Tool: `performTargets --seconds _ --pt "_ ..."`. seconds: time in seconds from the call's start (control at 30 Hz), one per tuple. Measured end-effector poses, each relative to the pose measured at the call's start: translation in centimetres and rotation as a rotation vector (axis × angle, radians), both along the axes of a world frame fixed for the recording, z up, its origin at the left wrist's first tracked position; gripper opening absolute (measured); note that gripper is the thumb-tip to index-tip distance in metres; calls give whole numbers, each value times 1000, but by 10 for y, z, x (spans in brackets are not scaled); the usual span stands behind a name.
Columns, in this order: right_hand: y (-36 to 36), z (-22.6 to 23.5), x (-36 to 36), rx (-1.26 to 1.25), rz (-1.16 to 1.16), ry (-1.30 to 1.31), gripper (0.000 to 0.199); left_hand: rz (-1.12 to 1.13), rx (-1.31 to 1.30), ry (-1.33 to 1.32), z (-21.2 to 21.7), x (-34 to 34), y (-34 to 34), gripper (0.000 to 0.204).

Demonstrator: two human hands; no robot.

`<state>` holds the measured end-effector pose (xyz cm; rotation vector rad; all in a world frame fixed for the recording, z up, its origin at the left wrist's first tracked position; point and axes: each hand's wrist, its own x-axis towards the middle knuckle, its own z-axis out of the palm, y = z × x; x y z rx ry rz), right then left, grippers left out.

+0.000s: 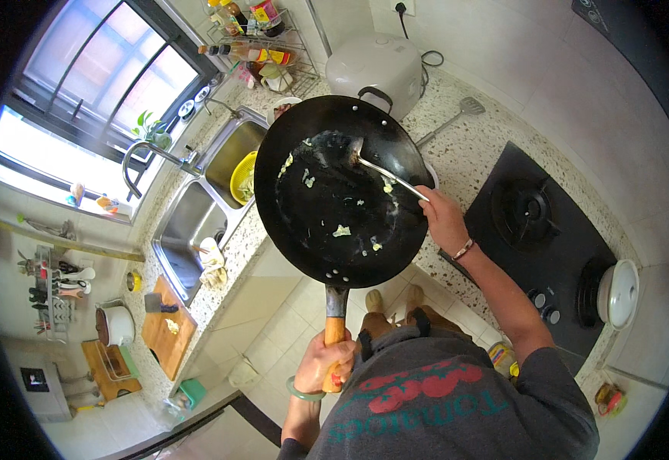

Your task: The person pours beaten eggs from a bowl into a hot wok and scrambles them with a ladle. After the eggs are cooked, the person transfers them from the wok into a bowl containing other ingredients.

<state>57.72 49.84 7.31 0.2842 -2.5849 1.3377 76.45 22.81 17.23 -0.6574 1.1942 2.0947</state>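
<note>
Apparently the wok (pixel 323 211), held left of the stove (pixel 495 230), was nearly emptied, only scraps (pixel 341 231) remaining; the left hand (pixel 323 360) clenched its handle (pixel 335 328), the right hand (pixel 445 220) gripped a spatula (pixel 388 174).

The wok (pixel 321 201) is round, deep and black, its open side turned up to the view, its long handle (pixel 335 330) pointing toward the wearer: dark metal near the bowl, then pale wood. A small black loop (pixel 376 96) tops the far rim. Pale yellow-green food scraps (pixel 341 231) cling across the greasy inside. The slim metal spatula (pixel 392 178) slants over the bowl's right side, its blade against the far inner wall.
</note>
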Motion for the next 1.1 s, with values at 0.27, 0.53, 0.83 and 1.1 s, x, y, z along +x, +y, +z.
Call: performTargets --seconds 0.27,0.53,0.83,1.1 --pt "-33 32 -21 -323 359 -57 29 -31 21 -34 0 -1 -7 17" --pt "18 2 -39 116 67 168 25 -38 10 -31 3 5 -13 19" --pt "-21 22 -40 -78 232 112 26 -80 -16 -40 6 1 -17 19" --pt "24 5 -19 195 -14 201 24 -7 -58 -35 9 2 -9 20"
